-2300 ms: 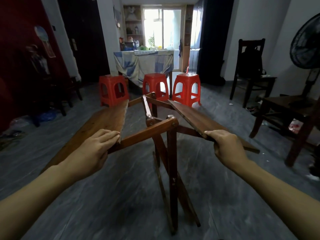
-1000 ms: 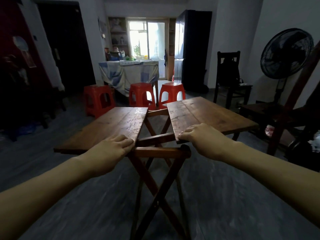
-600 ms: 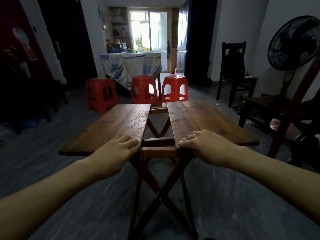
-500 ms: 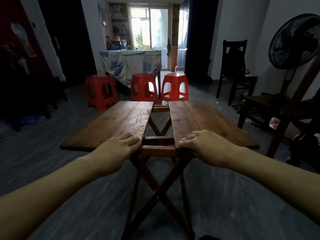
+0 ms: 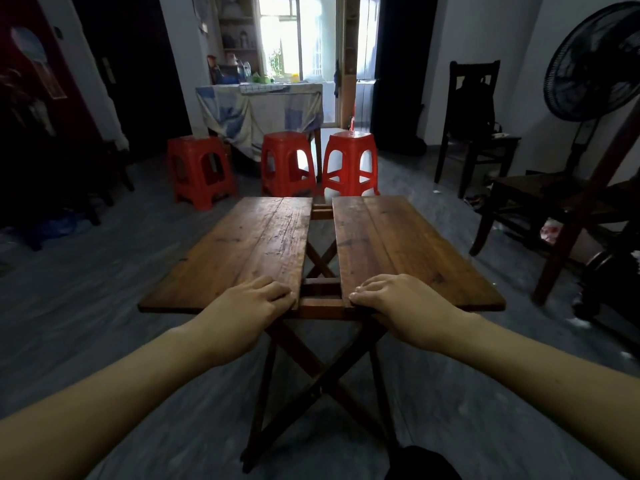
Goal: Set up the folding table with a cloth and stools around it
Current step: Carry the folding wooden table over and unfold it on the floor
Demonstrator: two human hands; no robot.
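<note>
The folding worktop (image 5: 263, 244) stands opened at the centre of the floor, its two wooden leaves lying flat with a narrow gap between them above crossed legs. The left hand (image 5: 242, 306) curls its fingers over the near inner corner of the left leaf; the right hand (image 5: 401, 303) grips the matching corner of the right leaf. Three red stools (image 5: 287, 162) stand beyond at 12 o'clock, a fan (image 5: 592, 60) at 2 o'clock.
</note>
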